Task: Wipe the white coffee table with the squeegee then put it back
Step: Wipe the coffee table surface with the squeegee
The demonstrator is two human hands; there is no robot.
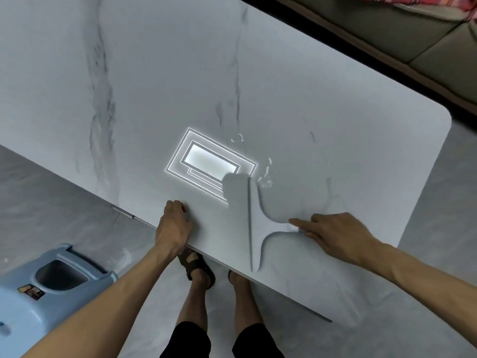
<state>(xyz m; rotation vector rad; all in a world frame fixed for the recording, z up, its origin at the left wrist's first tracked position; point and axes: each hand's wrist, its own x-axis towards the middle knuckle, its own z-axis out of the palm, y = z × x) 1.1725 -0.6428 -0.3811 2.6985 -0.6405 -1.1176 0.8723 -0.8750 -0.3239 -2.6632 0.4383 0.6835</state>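
Head view: the squeegee (259,228) lies flat on the white worktop (335,151) by its near edge, blade on the left side. The right hand (335,236) has its grip pinching the handle. The left hand (173,223) rests at the edge, grip clenched on nothing. Droplets (265,180) lie near the blade's far end.

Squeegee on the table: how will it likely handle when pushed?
The squeegee looks thin and flat, so probably light. Its long blade lies on the table, so it should slide, not roll. Water drops nearby may make it slippery.
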